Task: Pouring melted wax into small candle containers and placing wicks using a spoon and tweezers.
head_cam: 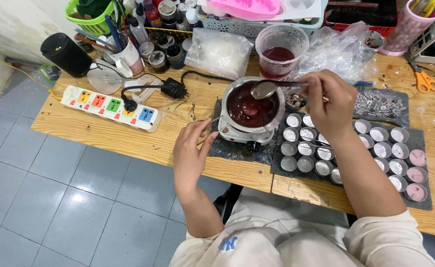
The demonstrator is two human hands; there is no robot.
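1. Nearest, I saw cream sleeves (375, 242) at the bottom edge, with both forearms reaching away over a wooden table (103, 131).
2. My left hand (190, 153) lay at the near left of the small white hot plate (237, 134), fingers pinched together on a thin metal tool (208, 129); its far tip I could not make out.
3. To the right, on a dark mat (425, 202), stood rows of little round metal cups (306, 148); most looked pale inside, and three at the right end held pink fill (417, 174).
4. My right hand (328, 101) hung over the far left cups, fingers clamped on the handle of a metal spoon (267, 89).
5. The spoon's bowl sat above the far rim of a round pot of dark red liquid (249, 109), which rested on the hot plate.
6. Left of that lay a white power strip (111, 108) with coloured sockets and a black plug (129, 105) in it.
7. Farther off stood a clear plastic cup of red liquid (279, 54), just beyond the pot.
8. At the far right lay orange-handled scissors (425, 79); at the far left, a black cylinder (65, 53).
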